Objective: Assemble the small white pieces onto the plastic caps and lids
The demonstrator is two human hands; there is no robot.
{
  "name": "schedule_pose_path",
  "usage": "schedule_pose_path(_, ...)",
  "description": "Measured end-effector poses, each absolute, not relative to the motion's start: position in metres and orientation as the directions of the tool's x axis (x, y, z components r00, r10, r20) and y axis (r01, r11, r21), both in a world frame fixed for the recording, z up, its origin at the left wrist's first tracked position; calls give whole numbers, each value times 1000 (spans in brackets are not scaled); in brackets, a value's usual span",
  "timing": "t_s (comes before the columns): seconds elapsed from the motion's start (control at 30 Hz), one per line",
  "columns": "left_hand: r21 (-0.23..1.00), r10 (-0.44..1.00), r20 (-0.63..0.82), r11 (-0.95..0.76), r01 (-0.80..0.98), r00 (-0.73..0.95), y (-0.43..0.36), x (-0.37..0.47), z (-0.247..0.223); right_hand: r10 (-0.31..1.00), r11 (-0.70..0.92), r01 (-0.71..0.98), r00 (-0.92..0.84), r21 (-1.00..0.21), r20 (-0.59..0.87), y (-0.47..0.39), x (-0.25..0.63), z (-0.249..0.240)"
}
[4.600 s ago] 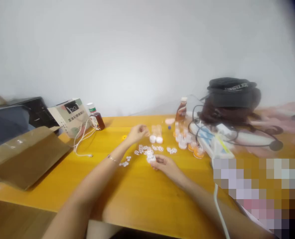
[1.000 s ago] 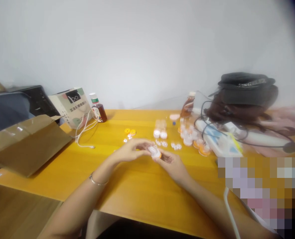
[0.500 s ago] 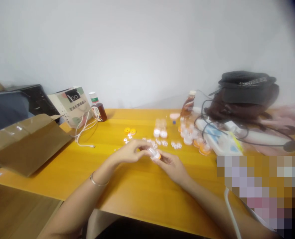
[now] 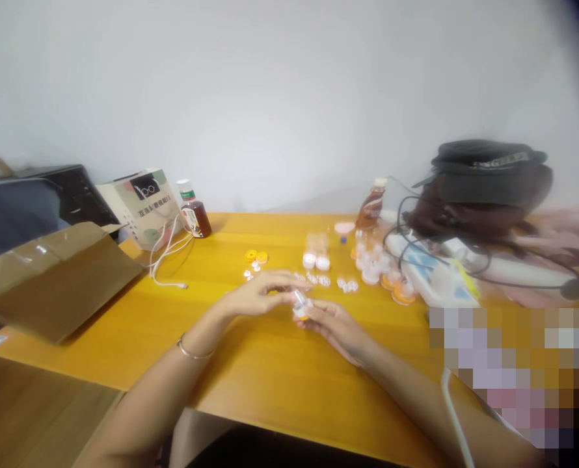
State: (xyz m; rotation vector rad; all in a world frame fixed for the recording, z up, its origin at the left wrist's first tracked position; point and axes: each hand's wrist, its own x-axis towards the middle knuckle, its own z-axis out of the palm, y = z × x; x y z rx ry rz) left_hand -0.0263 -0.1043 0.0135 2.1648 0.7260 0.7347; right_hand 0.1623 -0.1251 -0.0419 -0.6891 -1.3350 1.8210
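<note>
My right hand [image 4: 336, 325] is closed around a small clear plastic container with a white and orange end [image 4: 301, 307], its clear end pointing up and away. Beside it, my left hand [image 4: 257, 292] has its fingers stretched out and apart from the thumb. The left thumb tip is close to the container's clear end; whether it touches is blurred. Just beyond the hands lie several white perforated discs [image 4: 324, 281]. Two yellow-orange round caps [image 4: 256, 256] and a few small white pieces [image 4: 248, 275] are on the table beyond my left hand.
White-ended clear containers [image 4: 315, 261] and a cluster of clear and orange ones [image 4: 375, 263] stand farther back. Two brown-liquid bottles [image 4: 200, 221] [image 4: 371, 207], a cardboard box [image 4: 60, 286], a white cable [image 4: 165, 260], a power strip [image 4: 429, 270] and a dark cap [image 4: 489, 172] surround the area.
My left fingers have loosened from the container and straightened. My right hand keeps hold of it, now tilted more upright with its orange end lower.
</note>
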Motion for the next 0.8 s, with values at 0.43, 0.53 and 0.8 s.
schedule_pose_path(0.43, 662, 717, 368, -649, 374, 592, -111, -16, 7, 878, 155, -65, -449, -986, 168, -124, 164, -40)
schedule_pose_path(0.53, 670, 678, 367, -668, 324, 637, -112, -19, 8, 880, 119, -72, -454, -990, 139, -123, 165, -45)
schedule_pose_path(0.8, 689, 630, 329, -670, 278, 703, -111, -24, 11, 838, 31, -167, -533, -986, 116, -123, 167, -51)
